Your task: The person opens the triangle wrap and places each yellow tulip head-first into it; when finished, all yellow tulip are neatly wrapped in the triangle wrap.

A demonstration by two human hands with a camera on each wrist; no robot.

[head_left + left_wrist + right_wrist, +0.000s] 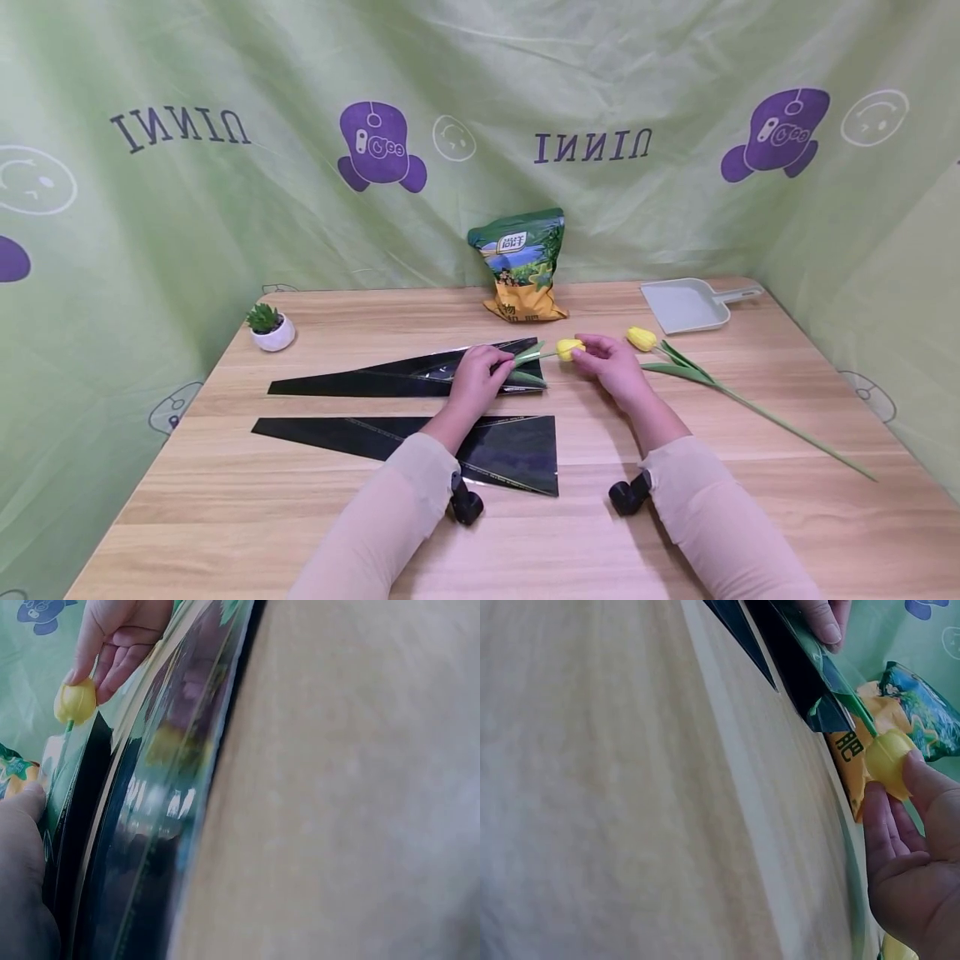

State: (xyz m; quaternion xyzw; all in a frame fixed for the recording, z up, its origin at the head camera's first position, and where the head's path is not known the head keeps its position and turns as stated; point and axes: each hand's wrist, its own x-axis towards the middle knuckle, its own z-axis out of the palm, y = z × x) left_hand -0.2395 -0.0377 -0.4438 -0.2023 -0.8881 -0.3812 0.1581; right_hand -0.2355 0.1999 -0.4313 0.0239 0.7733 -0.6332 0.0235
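A yellow tulip (570, 348) is held low over the middle of the bench (225, 517), its bloom just past the wide mouth of a dark cellophane sleeve (405, 379) and its green stem running into that mouth. The bloom is pinched between the fingertips of the right hand (611, 367), so that grip is closed on the flower; in the right wrist view the thumb and fingers are seen curled about the yellow head. The mouth of the sleeve is held by the left hand (476, 379), whose fingers are curled over the sleeve's edge and the stem, its grip closed on the sleeve. The sleeve is laid flat, its point toward the left.

A second dark sleeve (420, 446) is laid just in front of the first, nearer the person and apart from it. A second tulip (642, 337) is laid to the right of the right hand, its long stem stretched toward the bench's right front edge.

At the back of the bench a green and orange bag (522, 265) is stood upright, a pale dustpan (686, 305) is set at the far right, and a small potted succulent (271, 327) at the far left. The bench is of light wood grain. It is enclosed on three sides by a pale green cloth backdrop (225, 208) printed with purple figures and lettering.
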